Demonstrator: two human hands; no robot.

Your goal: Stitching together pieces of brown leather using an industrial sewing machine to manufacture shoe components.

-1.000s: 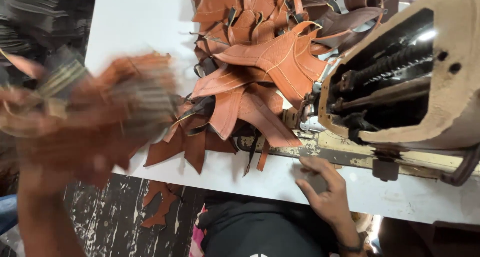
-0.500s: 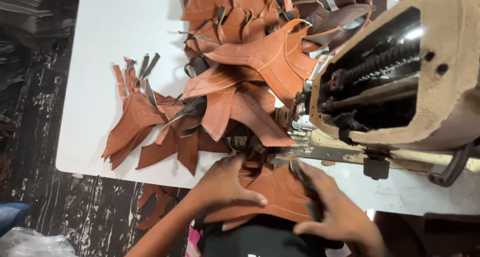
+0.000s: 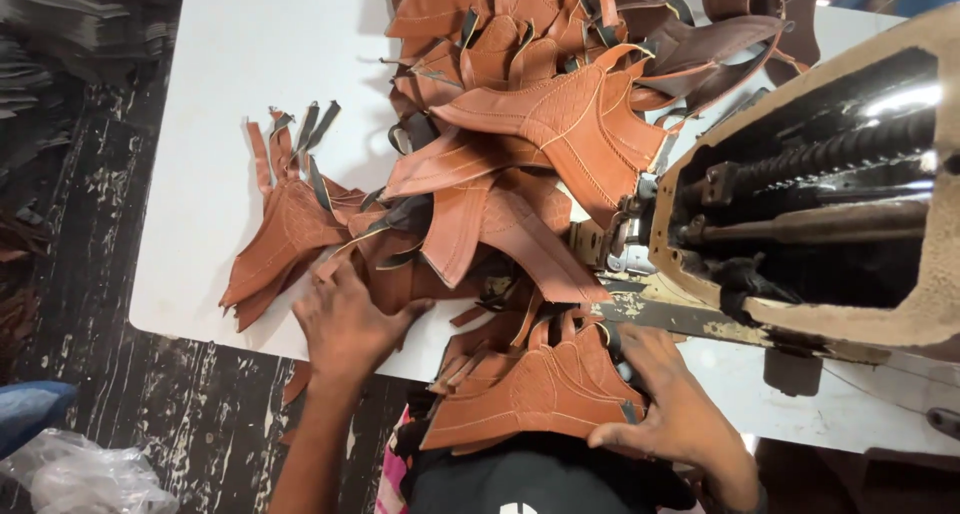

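Observation:
My left hand (image 3: 345,324) lies flat with spread fingers on tan leather pieces at the near edge of the white table (image 3: 250,94). My right hand (image 3: 672,406) presses on a stitched tan leather shoe-upper piece (image 3: 535,399) that hangs over the table's front edge, close to my body. A large pile of similar brown leather pieces (image 3: 540,124) covers the table behind both hands. Just right of my right hand stands the sewing machine (image 3: 830,204), its head tilted so that its dark inner shafts show.
A fan of leather pieces with dark straps (image 3: 290,214) lies at the pile's left. The floor (image 3: 80,304) is dark, scuffed wood, with a crumpled clear plastic bag (image 3: 90,479) and a blue thing (image 3: 30,414) at lower left.
My left hand, blurred and carrying leather pieces a second ago, has set them on the table and moved left onto them. My right hand has slid onto the piece at the table edge.

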